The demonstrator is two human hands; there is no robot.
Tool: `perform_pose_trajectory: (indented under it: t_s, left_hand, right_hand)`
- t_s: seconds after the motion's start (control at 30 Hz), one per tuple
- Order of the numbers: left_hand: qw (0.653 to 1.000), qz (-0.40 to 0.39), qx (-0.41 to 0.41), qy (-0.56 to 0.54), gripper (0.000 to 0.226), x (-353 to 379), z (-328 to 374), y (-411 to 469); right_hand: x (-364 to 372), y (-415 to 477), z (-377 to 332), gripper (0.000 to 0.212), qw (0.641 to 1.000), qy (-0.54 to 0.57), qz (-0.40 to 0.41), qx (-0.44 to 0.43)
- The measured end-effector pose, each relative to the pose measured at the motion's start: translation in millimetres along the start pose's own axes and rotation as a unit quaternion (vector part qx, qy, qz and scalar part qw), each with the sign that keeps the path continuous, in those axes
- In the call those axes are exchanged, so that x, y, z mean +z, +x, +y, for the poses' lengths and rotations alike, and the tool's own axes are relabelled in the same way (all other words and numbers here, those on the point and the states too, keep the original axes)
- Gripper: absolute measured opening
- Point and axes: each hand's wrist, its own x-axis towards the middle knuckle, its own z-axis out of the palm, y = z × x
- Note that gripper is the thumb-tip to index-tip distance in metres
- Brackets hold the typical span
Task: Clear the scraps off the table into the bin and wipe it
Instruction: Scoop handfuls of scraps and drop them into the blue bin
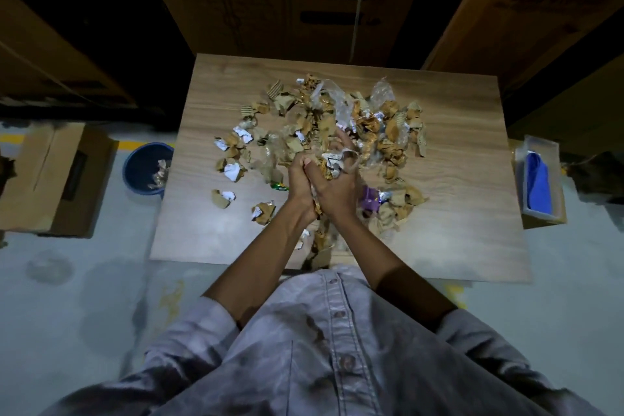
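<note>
Scraps (332, 164) bunched between your left hand (300, 179) and right hand (339, 191), fingers curled round them; squeeze tight, lift clear, carry to bin (130, 176) left of table (466, 199).

Tan, brown and white scraps (320, 132) litter a pale wood-grain surface (456, 179); a purple wrapper (370, 200) glints, blue bin (143, 167) left, blue cloth (537, 184) right.

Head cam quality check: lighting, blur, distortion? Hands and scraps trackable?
Head view: dim overall, brightest on the table near the person, cardboard boxes behind nearly black. Head view: wide-angle bowing splays the table sides. Head view: left hand and right hand, clasped round scraps, look slightly smeared, fingers hard to separate; blue bin shadowed but readable.
</note>
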Motion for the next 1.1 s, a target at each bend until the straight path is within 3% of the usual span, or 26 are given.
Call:
perform_pose_trajectory:
  t_s: [0.1, 0.27, 0.4, 0.53, 0.7, 0.87, 0.93, 1.0, 1.1]
  left_hand:
    - [0.999, -0.015, -0.034, -0.007, 0.018, -30, 16, 4]
    - [0.998, -0.036, -0.049, -0.026, 0.068, -88, 45, 4]
    - [0.995, -0.049, -0.081, -0.029, 0.066, -126, 59, -9]
    - [0.999, -0.018, -0.022, -0.015, 0.049, -146, 79, -11]
    - [0.993, -0.017, 0.01, -0.117, 0.053, -177, 106, -14]
    - [0.99, 0.017, 0.018, -0.136, 0.054, -218, 123, -16]
    - [0.989, -0.002, 0.018, -0.145, 0.047, -238, 137, -8]
    - [0.989, 0.005, 0.041, -0.141, 0.044, -259, 161, 1]
    - [0.976, 0.042, 0.09, -0.194, 0.065, -301, 211, 23]
  right_hand:
    - [29, -12, -3, 0.079, 1.0, -0.014, 0.017, 0.001]
    - [80, -46, -6, 0.091, 0.994, -0.057, -0.011, 0.092]
    - [111, -61, -2, 0.073, 0.994, -0.053, -0.037, 0.09]
    - [136, -63, -14, 0.064, 0.987, -0.047, -0.11, 0.107]
    - [178, -70, -36, 0.052, 0.988, -0.016, -0.154, 0.021]
    - [219, -86, -37, 0.058, 0.965, -0.093, -0.245, -0.023]
    - [240, -98, -43, 0.066, 0.96, -0.12, -0.24, -0.085]
    - [270, -104, -47, 0.06, 0.96, -0.128, -0.214, -0.129]
    - [324, -108, -62, 0.066, 0.961, -0.106, -0.204, -0.15]
